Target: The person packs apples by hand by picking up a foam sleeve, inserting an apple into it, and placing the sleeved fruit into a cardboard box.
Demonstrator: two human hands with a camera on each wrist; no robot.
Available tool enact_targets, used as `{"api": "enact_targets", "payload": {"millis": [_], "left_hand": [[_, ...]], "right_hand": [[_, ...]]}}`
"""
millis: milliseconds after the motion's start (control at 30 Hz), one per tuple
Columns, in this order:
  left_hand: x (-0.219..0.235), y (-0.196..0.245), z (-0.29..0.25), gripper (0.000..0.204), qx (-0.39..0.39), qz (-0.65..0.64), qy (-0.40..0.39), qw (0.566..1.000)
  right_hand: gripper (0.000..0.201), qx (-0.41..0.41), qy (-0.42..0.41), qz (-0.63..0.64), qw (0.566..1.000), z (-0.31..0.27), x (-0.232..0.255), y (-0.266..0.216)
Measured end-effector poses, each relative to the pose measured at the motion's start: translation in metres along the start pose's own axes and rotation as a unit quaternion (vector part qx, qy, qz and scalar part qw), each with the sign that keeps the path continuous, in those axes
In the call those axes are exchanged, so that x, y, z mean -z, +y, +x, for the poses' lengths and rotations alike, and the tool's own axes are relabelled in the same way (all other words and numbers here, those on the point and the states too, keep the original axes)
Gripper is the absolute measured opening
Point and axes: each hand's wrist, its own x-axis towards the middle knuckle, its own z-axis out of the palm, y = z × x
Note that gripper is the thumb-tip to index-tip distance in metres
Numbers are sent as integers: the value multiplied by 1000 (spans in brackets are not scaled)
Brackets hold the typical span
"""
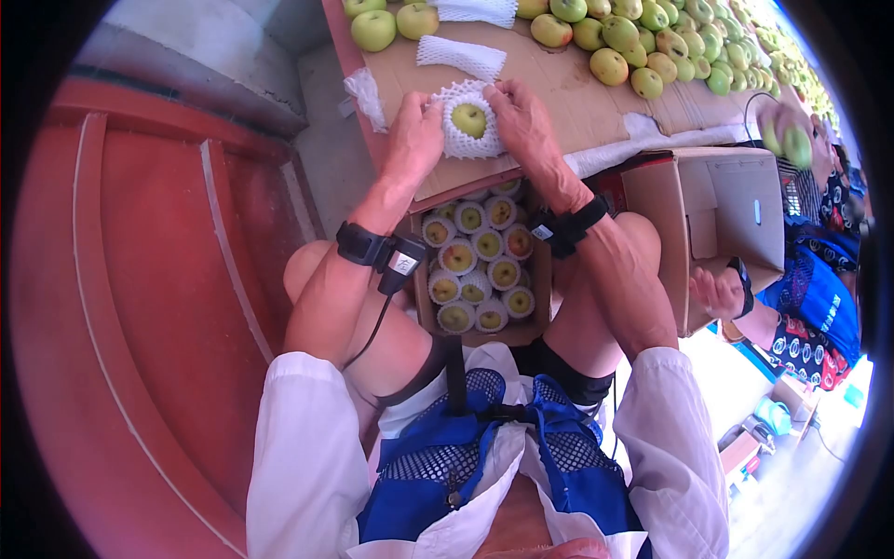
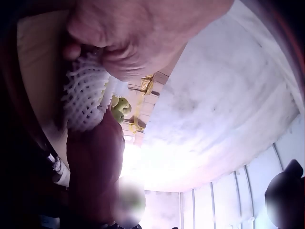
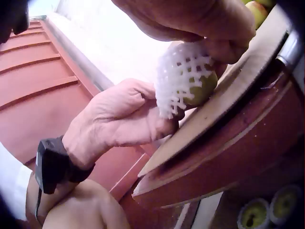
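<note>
Apple-packing shot here, both hands busy. A green apple (image 1: 469, 119) is held over the near edge of the cardboard-covered worktop (image 1: 570, 110), with a white foam net (image 1: 480, 146) stretched round it and the top of the fruit showing through the opening. Whether the worktop is being touched by it can't really be told.

The net is gripped on its left side by the left hand (image 1: 414, 135), fingers curled in, and pinched on the opposite side by the right hand (image 1: 523, 121), so neither is released. A black strap with a small device is worn on each wrist.

Two flat foam sleeves (image 1: 461, 58) are laid just beyond, with three green apples (image 1: 374, 31) to the left of them and a big heap of loose apples (image 1: 643, 42), some blushed red, spread off to the right. A bit of white plastic (image 1: 366, 99) is seen at the left edge.

Below, between the knees, a carton (image 1: 422, 303) is stacked with netted apples (image 1: 486, 244). To the right, an open carton (image 1: 736, 186) is tipped towards the camera, and green fruit (image 1: 796, 146) is held up by another person, pretty blurred.
</note>
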Motion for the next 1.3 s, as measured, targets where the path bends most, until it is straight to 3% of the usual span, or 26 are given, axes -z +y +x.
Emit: {"api": "enact_targets", "payload": {"millis": [167,367,567,667,767,967,1167,1300], "left_hand": [[14,36,-12,34,118,-135,-67,981],[18,64,-21,32,163,-260,-42,951],[16,79,-29,29,157,-317,2,935],[13,73,-30,32,90,-298,24,950],[14,87,-42,33,119,-350,33,929],[13,88,-52,33,103,-374,37,921],[16,96,-66,27,101,-471,37,876],[11,98,-81,35,63,-411,44,908]], "right_hand": [[34,35,7,79,996,5,-8,13],[31,43,28,127,991,3,-10,-6],[26,61,40,183,980,-5,-6,-33],[25,71,45,216,973,-9,-2,-38],[26,49,40,246,967,-14,2,-44],[26,23,27,370,928,-29,4,-54],[28,53,23,306,950,-42,8,-63],[28,19,42,325,944,-60,11,-73]]}}
